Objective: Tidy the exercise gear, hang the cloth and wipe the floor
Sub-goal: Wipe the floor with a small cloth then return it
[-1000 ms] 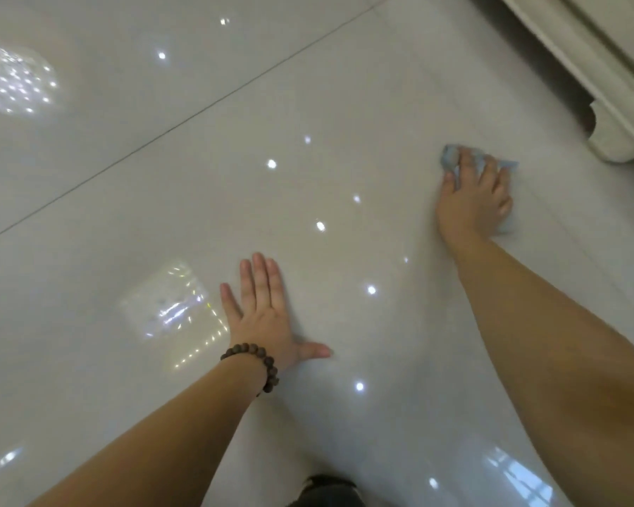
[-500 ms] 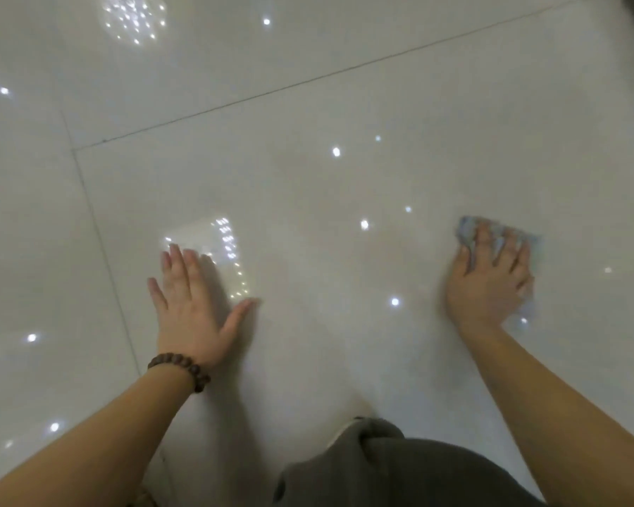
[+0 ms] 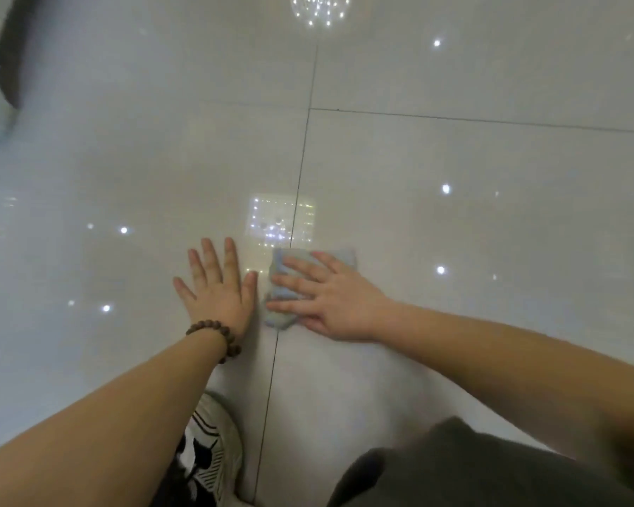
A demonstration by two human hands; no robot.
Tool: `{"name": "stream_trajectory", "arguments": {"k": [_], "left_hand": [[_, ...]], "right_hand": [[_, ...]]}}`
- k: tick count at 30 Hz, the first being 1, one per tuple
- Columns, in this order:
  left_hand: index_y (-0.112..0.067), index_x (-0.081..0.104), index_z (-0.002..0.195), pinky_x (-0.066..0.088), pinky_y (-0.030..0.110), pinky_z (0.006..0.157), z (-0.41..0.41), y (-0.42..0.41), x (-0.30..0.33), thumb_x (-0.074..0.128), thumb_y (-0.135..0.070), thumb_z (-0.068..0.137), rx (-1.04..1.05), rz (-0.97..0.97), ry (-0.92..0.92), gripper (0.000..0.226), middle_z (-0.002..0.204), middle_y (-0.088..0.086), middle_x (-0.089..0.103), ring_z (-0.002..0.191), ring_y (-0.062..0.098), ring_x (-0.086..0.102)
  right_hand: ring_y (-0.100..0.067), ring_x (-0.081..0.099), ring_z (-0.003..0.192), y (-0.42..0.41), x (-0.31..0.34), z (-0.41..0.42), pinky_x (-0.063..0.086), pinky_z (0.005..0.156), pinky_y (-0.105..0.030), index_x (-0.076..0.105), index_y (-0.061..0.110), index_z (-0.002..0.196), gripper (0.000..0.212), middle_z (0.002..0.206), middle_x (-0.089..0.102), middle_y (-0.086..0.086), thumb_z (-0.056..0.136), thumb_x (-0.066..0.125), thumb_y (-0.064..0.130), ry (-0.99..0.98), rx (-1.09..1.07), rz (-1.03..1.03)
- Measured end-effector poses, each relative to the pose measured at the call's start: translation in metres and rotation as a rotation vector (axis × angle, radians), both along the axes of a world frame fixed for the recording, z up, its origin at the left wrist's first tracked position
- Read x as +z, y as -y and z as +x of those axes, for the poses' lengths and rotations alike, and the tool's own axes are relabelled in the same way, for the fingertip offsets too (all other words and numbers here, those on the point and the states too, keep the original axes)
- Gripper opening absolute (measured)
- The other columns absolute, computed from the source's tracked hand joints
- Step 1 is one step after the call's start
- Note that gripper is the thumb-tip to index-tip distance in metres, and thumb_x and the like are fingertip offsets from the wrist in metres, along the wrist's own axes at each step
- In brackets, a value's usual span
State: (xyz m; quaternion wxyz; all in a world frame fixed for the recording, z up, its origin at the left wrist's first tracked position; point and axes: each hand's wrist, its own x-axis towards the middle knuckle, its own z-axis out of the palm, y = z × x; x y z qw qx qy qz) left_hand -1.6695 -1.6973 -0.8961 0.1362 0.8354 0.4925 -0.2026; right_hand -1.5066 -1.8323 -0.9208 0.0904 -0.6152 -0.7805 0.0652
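Nearest me I see a sneaker (image 3: 213,455) on the glossy tiled floor (image 3: 454,221). My left hand (image 3: 216,287), beaded bracelet (image 3: 216,334) at the wrist, lies flat with fingers spread. Just beside it, my right hand (image 3: 330,294) presses straight fingers on the light-blue cloth (image 3: 282,316) across a grout line (image 3: 301,170).

Glossy pale tiled floor (image 3: 454,342) with dark grout lines. A light blue cloth (image 3: 282,287) lies across one grout line; left of the cloth, a flat left hand (image 3: 216,287); below the cloth, a shoe (image 3: 213,459).
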Motion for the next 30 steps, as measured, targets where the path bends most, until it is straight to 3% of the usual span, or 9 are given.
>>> {"name": "stream_trajectory", "arguments": {"k": [2, 6, 8, 12, 14, 17, 20, 25, 30], "left_hand": [[-0.031, -0.020, 0.148, -0.010, 0.056, 0.114, 0.000, -0.001, -0.002, 0.010, -0.052, 0.097, 0.002, 0.003, 0.004, 0.063, 0.157, 0.003, -0.027, 0.144, 0.025, -0.023], [-0.033, -0.029, 0.141, -0.010, 0.057, 0.114, -0.003, -0.001, -0.003, 0.007, -0.053, 0.097, 0.004, -0.007, 0.004, 0.061, 0.155, 0.003, -0.030, 0.143, 0.025, -0.026], [-0.035, -0.032, 0.138, -0.011, 0.057, 0.114, -0.001, 0.000, -0.002, 0.007, -0.054, 0.097, 0.010, -0.006, -0.002, 0.060, 0.155, 0.002, -0.030, 0.143, 0.025, -0.026], [-0.036, -0.031, 0.139, -0.010, 0.057, 0.115, -0.002, 0.001, -0.006, 0.003, -0.056, 0.095, 0.030, 0.004, 0.016, 0.059, 0.155, 0.001, -0.030, 0.143, 0.024, -0.027], [-0.033, -0.025, 0.145, -0.009, 0.057, 0.115, -0.001, 0.003, -0.007, 0.000, -0.056, 0.093, 0.037, 0.031, 0.037, 0.062, 0.157, 0.003, -0.025, 0.144, 0.025, -0.023], [-0.016, 0.002, 0.153, -0.007, 0.055, 0.116, 0.022, 0.015, -0.003, 0.008, -0.052, 0.089, 0.109, 0.084, 0.130, 0.074, 0.161, 0.010, -0.005, 0.147, 0.027, -0.011], [-0.010, 0.015, 0.152, -0.005, 0.054, 0.117, 0.065, 0.034, 0.003, 0.019, -0.046, 0.092, 0.008, 0.071, 0.220, 0.071, 0.160, 0.012, 0.005, 0.148, 0.026, -0.004], [-0.018, 0.000, 0.153, -0.008, 0.049, 0.118, 0.120, 0.059, 0.040, 0.016, -0.047, 0.097, -0.068, -0.017, 0.210, 0.065, 0.161, 0.005, -0.004, 0.148, 0.021, -0.009], [-0.023, 0.001, 0.153, -0.001, 0.044, 0.118, 0.137, 0.060, 0.137, 0.018, -0.048, 0.098, -0.138, -0.056, 0.226, 0.063, 0.161, 0.000, 0.009, 0.148, 0.020, 0.003]], "right_hand": [[-0.032, 0.034, 0.138, -0.048, -0.002, 0.051, 0.025, 0.107, -0.052, 0.051, 0.037, 0.134, 0.042, 0.146, 0.044, -0.003, 0.093, 0.047, 0.041, 0.011, -0.252, 0.020], [-0.026, 0.015, 0.145, -0.122, 0.009, 0.116, 0.012, 0.111, -0.048, 0.038, 0.040, 0.141, 0.046, 0.155, 0.027, 0.001, 0.095, 0.038, 0.045, -0.058, -0.831, -0.085], [-0.027, 0.015, 0.144, -0.124, 0.009, 0.098, 0.012, 0.111, -0.048, 0.040, 0.038, 0.141, 0.046, 0.155, 0.028, 0.000, 0.095, 0.040, 0.044, -0.071, -0.847, -0.092], [-0.029, 0.031, 0.140, -0.045, 0.009, 0.017, 0.024, 0.106, -0.050, 0.054, 0.036, 0.132, 0.041, 0.146, 0.044, -0.001, 0.091, 0.049, 0.042, -0.075, -0.499, 0.029], [-0.027, 0.033, 0.139, -0.001, 0.007, 0.014, 0.028, 0.105, -0.048, 0.055, 0.037, 0.131, 0.039, 0.146, 0.045, 0.001, 0.092, 0.051, 0.043, -0.044, -0.459, 0.039], [-0.027, 0.036, 0.137, 0.035, 0.005, 0.043, 0.032, 0.100, -0.047, 0.055, 0.036, 0.132, 0.039, 0.143, 0.048, 0.000, 0.093, 0.053, 0.042, 0.030, -0.701, 0.068], [-0.031, 0.038, 0.133, 0.044, 0.002, 0.065, 0.034, 0.091, -0.044, 0.055, 0.035, 0.131, 0.040, 0.141, 0.050, -0.003, 0.092, 0.058, 0.036, 0.114, -0.890, 0.047], [-0.036, 0.046, 0.120, 0.053, 0.031, 0.088, 0.044, 0.079, -0.047, 0.059, 0.031, 0.126, 0.044, 0.134, 0.055, -0.010, 0.084, 0.066, 0.026, 0.137, -1.019, -0.106], [-0.040, 0.056, 0.109, 0.073, 0.130, 0.085, 0.047, 0.071, -0.046, 0.060, 0.028, 0.126, 0.043, 0.127, 0.058, -0.012, 0.088, 0.042, 0.038, -0.006, -1.214, -0.182]]}}
